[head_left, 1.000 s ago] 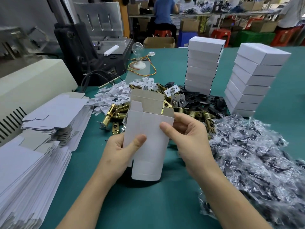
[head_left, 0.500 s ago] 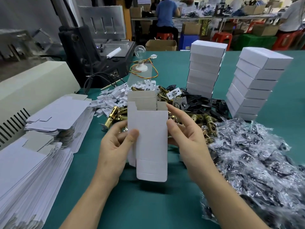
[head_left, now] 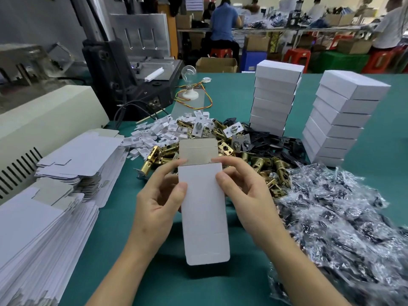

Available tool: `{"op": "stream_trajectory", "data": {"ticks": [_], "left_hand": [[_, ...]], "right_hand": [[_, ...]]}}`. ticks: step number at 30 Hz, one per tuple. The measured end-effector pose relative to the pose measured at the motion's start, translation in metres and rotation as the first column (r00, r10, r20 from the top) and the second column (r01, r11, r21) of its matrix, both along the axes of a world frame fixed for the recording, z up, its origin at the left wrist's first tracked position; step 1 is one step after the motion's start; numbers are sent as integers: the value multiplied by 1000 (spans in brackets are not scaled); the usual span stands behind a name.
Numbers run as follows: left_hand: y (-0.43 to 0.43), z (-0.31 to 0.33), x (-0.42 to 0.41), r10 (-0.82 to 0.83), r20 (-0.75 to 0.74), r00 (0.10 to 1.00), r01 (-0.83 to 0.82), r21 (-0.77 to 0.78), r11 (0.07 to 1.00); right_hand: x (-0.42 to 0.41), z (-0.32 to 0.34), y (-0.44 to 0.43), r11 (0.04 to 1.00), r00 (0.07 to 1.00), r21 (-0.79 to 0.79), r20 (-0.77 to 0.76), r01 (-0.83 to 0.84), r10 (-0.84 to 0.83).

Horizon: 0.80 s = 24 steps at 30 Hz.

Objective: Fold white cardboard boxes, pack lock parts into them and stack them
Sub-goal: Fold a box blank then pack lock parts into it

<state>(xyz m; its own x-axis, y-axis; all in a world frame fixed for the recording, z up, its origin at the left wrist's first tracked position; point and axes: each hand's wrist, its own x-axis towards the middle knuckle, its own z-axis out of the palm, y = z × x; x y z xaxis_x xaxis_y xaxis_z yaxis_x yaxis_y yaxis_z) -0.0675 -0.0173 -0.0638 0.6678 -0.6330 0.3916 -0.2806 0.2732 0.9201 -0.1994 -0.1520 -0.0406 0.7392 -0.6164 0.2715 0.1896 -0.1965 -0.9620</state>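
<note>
I hold an unfolded white cardboard box (head_left: 203, 208) upright over the green table (head_left: 238, 102), its grey top flap standing open. My left hand (head_left: 159, 202) pinches its left edge, thumb on the front. My right hand (head_left: 245, 195) pinches the right edge the same way. Behind the box lies a heap of brass lock latches (head_left: 262, 166) with black plates (head_left: 284, 142) and white plastic pieces (head_left: 159, 133). Two stacks of closed white boxes (head_left: 276, 96) (head_left: 340, 120) stand at the back right.
Flat box blanks (head_left: 44, 217) are piled at the left, beside a beige machine (head_left: 44, 120). A heap of clear bags with dark parts (head_left: 344, 228) fills the right. A black machine (head_left: 132, 85) and a light bulb (head_left: 188, 85) stand at the back. People work at far tables.
The box has been squared up from a skewed, part-open shape to a flat upright one. Both hands shifted higher on its side edges, nearer the top flap.
</note>
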Motion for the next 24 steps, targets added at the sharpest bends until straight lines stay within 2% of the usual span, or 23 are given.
{"op": "stream_trajectory", "data": {"ticks": [5, 11, 16, 20, 24], "left_hand": [[0, -2, -1, -11, 21, 1000, 10, 56, 998], [-4, 0, 0, -5, 39, 999, 4, 11, 1000], [-2, -1, 5, 27, 31, 999, -28, 37, 999], [-1, -1, 5, -35, -4, 999, 35, 34, 999], [-1, 0, 6, -1, 111, 994, -8, 82, 997]], "right_hand": [[0, 0, 0, 1000, 999, 0, -28, 18, -18], [1, -2, -2, 1000, 998, 0, -56, 20, -20], [1, -2, -3, 999, 997, 21, -65, 33, -32], [0, -2, -2, 999, 997, 35, -65, 33, -30], [1, -3, -3, 999, 996, 9, -76, 45, -44]]}}
